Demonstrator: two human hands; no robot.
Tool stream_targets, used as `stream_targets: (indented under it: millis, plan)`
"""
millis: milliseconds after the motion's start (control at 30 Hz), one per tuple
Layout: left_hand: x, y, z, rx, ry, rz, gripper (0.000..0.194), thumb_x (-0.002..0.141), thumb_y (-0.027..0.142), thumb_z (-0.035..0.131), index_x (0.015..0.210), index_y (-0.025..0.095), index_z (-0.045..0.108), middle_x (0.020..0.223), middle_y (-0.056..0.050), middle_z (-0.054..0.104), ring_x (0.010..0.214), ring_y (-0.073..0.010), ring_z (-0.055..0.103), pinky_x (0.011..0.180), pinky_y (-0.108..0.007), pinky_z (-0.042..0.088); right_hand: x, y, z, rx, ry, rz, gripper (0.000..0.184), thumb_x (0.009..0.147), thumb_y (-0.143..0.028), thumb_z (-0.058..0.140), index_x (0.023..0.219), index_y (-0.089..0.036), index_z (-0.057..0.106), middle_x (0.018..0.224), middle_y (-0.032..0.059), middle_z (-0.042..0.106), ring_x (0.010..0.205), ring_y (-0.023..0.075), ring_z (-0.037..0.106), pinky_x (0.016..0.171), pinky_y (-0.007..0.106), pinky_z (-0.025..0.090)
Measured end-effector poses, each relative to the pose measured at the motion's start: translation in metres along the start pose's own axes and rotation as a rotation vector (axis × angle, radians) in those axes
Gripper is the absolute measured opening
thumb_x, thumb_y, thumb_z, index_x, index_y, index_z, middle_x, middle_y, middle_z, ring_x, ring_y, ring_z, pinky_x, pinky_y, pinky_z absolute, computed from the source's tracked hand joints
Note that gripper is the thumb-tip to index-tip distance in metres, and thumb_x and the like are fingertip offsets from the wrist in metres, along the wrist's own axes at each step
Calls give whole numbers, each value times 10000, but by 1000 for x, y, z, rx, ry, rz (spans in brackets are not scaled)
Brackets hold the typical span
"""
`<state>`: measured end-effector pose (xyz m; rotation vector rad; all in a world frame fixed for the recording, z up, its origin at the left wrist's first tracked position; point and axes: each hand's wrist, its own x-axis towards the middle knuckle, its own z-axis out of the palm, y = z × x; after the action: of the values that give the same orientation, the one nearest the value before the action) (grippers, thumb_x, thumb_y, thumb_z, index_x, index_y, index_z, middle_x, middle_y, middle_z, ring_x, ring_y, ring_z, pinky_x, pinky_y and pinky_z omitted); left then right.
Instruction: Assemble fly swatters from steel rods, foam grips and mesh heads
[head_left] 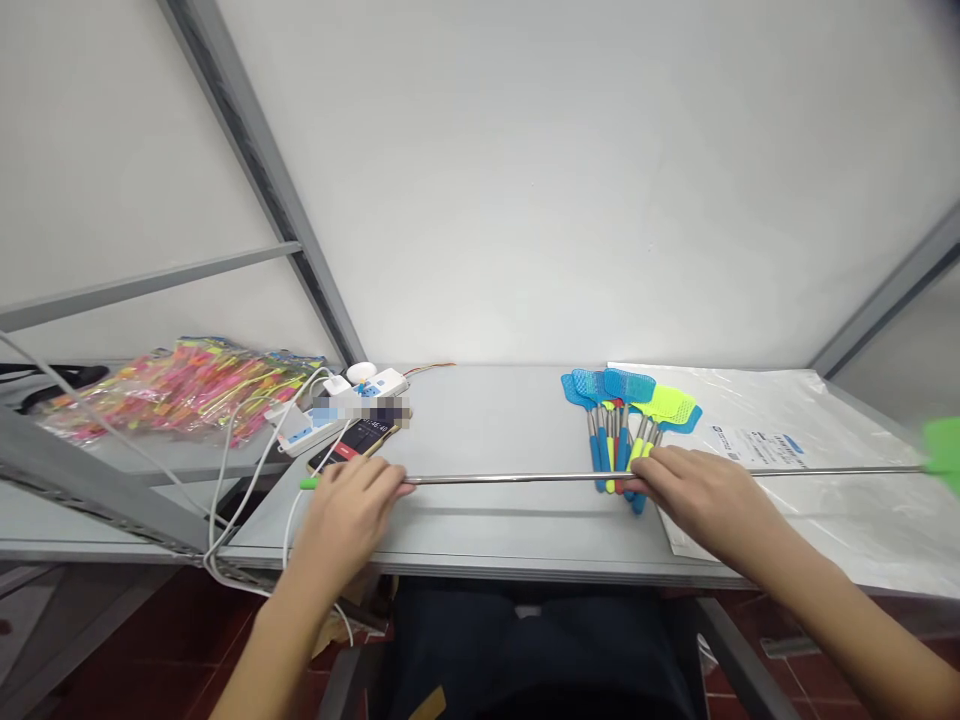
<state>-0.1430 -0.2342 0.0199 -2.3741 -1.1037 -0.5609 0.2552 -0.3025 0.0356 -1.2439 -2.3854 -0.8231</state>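
A long fly swatter (pixel 517 478) with a thin metal rod lies level across the view, its rod stretched out. My left hand (pixel 352 505) is closed around its green handle, whose tip pokes out at the left. Farther along, my right hand (pixel 694 495) grips the rod with the fingers bent over it. The swatter's green head, blurred, is at the far right edge. Just behind and left of my right hand lies a pile of short fly swatters (pixel 615 420) with blue, yellow-green and red parts; my hand hides some of their handles.
On the left, a power strip (pixel 300 430) with white cables lies beside a phone (pixel 360 440). Beyond the metal shelf post (pixel 277 190) are plastic-bagged colourful items (pixel 187 390). A white plastic mailing bag (pixel 810 530) covers the desk's right side.
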Motion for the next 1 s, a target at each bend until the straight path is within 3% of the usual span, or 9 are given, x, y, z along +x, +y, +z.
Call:
stream_targets:
  millis: [167, 433, 667, 1000]
  plan:
    - [-20, -28, 3, 3, 90, -19, 206, 997, 301, 446, 858, 221, 575, 821, -32, 680, 852, -245, 548, 791, -379, 328, -19, 7, -4, 47, -35, -32, 183, 998, -246, 462, 831, -204, 525, 653, -27, 486, 575, 146, 446, 562, 307, 226]
    - [-12, -25, 6, 10, 94, 33, 166, 983, 295, 477, 857, 236, 569, 787, -11, 670, 791, -223, 563, 775, -366, 343, -33, 8, -3, 40, -42, 4, 194, 999, -277, 469, 833, -201, 535, 662, -23, 509, 579, 142, 462, 577, 297, 246]
    - [-22, -34, 9, 60, 67, -41, 261, 995, 373, 409, 878, 227, 591, 804, -49, 649, 797, -249, 560, 748, -368, 336, -54, 20, 7, -14, -28, 95, 262, 986, -325, 494, 762, -198, 536, 638, -17, 495, 562, 141, 457, 566, 303, 247]
    - [-23, -22, 18, 22, 65, -84, 187, 976, 276, 427, 870, 216, 568, 783, -48, 644, 756, -246, 557, 726, -371, 316, -53, 23, -22, -67, 8, 85, 253, 977, -302, 518, 751, -194, 553, 635, -14, 506, 566, 136, 426, 570, 301, 240]
